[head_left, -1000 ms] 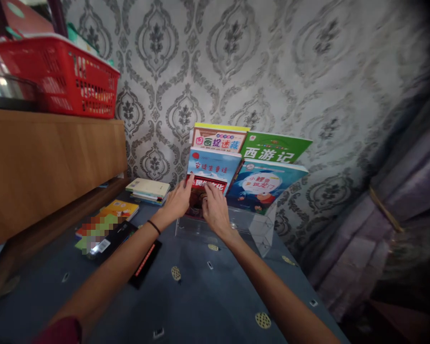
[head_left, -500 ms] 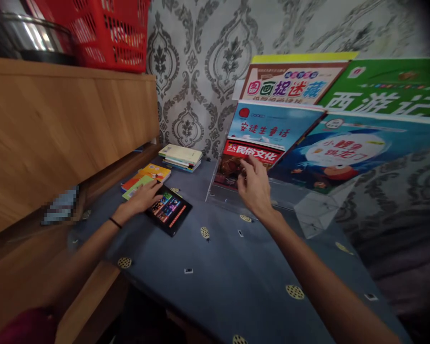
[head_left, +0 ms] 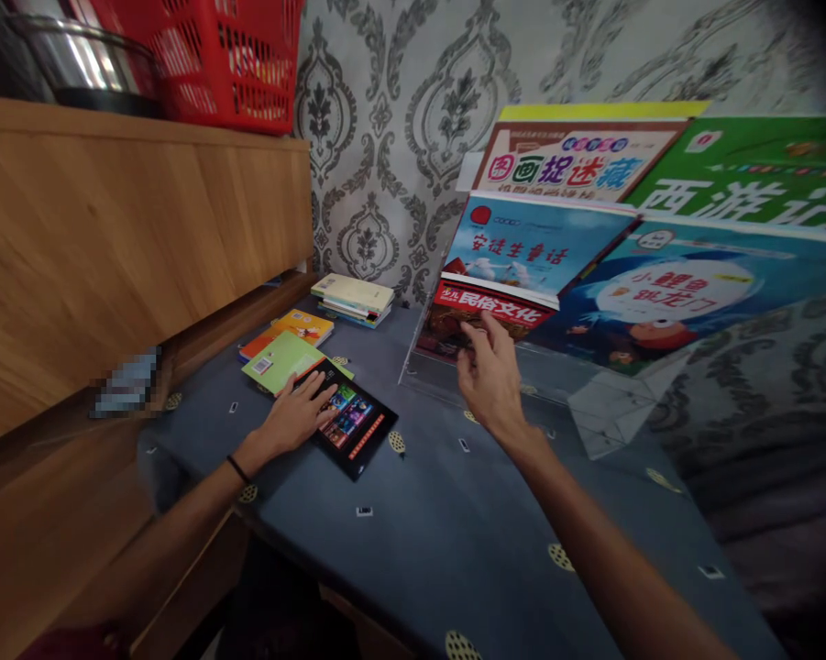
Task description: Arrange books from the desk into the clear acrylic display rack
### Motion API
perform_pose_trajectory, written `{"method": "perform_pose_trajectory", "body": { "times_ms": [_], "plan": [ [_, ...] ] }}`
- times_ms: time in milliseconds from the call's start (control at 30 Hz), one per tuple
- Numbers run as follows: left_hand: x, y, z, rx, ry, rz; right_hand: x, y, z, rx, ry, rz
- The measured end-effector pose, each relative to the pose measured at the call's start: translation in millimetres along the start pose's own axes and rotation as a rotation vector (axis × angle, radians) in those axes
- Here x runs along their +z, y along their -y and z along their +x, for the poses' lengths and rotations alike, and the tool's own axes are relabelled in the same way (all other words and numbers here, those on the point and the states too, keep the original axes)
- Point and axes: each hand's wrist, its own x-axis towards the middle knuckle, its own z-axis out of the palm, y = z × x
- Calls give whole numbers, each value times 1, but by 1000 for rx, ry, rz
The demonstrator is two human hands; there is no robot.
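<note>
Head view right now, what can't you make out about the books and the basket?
All in the head view:
Black rectangular book with colourful picture panels: cover partly hidden by the left hand.
Red-and-brown rectangular book: cover partly hidden by the right hand.
Green book with white characters: right side cut off by the frame's edge.
Red plastic basket: top cut off by the upper edge.

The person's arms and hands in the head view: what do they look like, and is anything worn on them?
The left hand is ungloved, with a thin, dark band around its wrist. A dark maroon sleeve shows dimly at the lower left. The right hand is ungloved too, with no band visible and no sleeve in view.
</note>
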Motion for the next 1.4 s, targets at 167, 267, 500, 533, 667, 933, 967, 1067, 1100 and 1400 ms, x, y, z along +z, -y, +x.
{"method": "perform_pose_trajectory", "body": {
  "times_ms": [167,267,500,533,667,933,967,1067,1100,1400],
  "plan": [
    [6,-34,-10,22,-43,-51,1,7,-14,-16,33,31],
    [6,-55,-17,38,-29,-88,6,15,-35,-21,120,99],
    [4,-86,-36,95,-24,-224,17,49,-113,-47,640,265],
    [2,-87,-41,123,-2,-259,15,52,-121,-52,686,254],
    [-6,-85,-56,290,145,-399,0,57,-140,-75,718,223],
    [-28,-96,-72,420,263,-516,-16,53,-158,-45,670,255],
    [-32,-101,-75,447,283,-530,-18,53,-160,-46,670,262],
    [-37,-116,-86,452,316,-552,-25,51,-168,-57,685,285],
    [-37,-122,-90,433,326,-553,-28,51,-171,-57,690,296],
    [-25,-143,-100,361,168,-675,-65,42,-187,179,761,562]
  ]
}}
